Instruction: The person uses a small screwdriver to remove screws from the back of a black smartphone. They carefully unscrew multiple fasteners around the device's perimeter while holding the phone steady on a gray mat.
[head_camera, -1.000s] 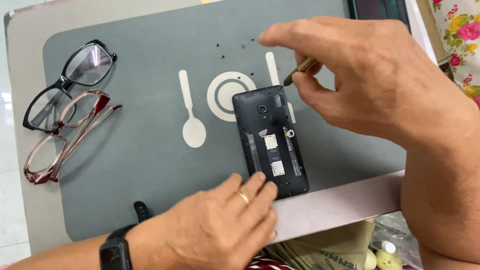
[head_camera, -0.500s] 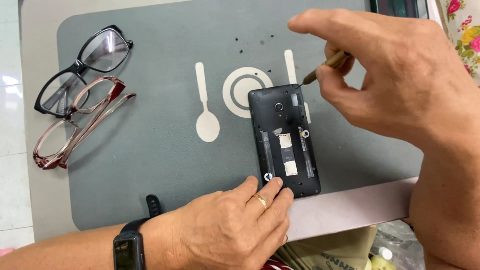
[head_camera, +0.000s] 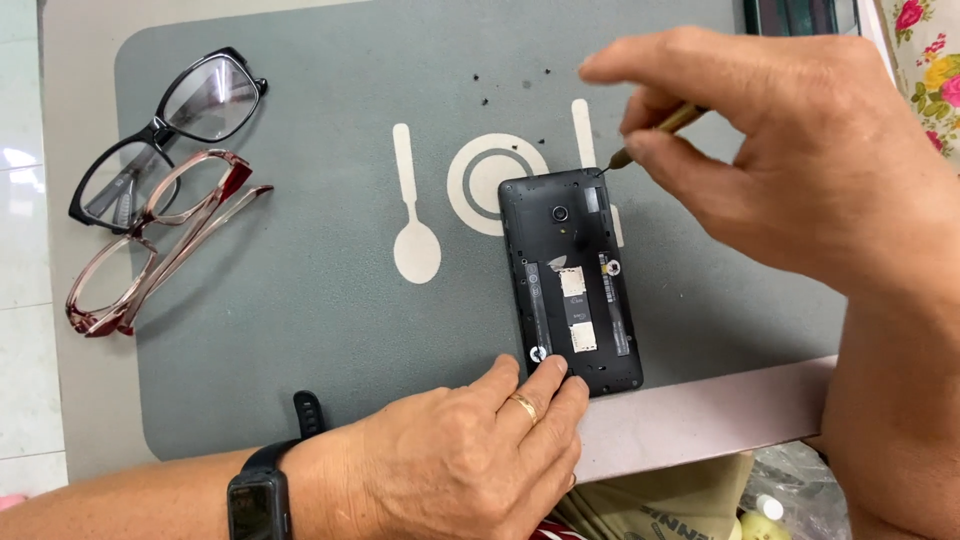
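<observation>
Phone (head_camera: 570, 280): black handset, back cover off, lying face down and lengthwise near the front edge of the grey mat (head_camera: 300, 300), partly over the mat's white plate-and-cutlery print.
Left hand (head_camera: 470, 460): palm down at the near end of the phone, fingertips pressed on its lower edge; gripping nothing. A ring on one finger, a black wristband (head_camera: 262, 490) at the wrist.
Right hand (head_camera: 790, 170): closed in a pinch around a thin screwdriver (head_camera: 655, 135), tip set at the phone's top right corner.
Screws (head_camera: 510, 88): several tiny dark specks loose on the mat above the phone.
Glasses: a black pair (head_camera: 165, 135) and a reddish-pink pair (head_camera: 150, 245), overlapping at the mat's left side, well apart from the phone.
Bench (head_camera: 700, 420): pale surface under the mat.
</observation>
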